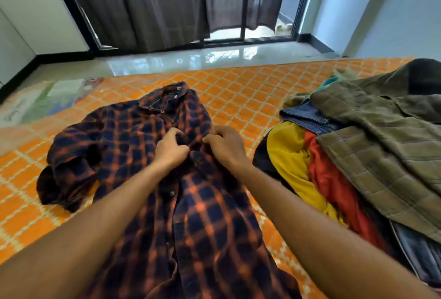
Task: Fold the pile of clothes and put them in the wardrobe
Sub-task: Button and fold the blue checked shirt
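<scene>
Both the left hand (170, 147) and right hand (224, 143) pinch the placket of a soft navy-and-orange checked shirt (202, 215); rumpled clothes pile (372, 155) at three o'clock.

Matt cloth shirt (148, 131) (glossy floor (191, 59))

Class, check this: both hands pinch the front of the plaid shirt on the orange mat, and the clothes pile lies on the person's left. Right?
One mistake: the head view shows the clothes pile on the person's right, not left. The left hand and right hand do pinch the front of the plaid shirt on the orange mat.
</scene>
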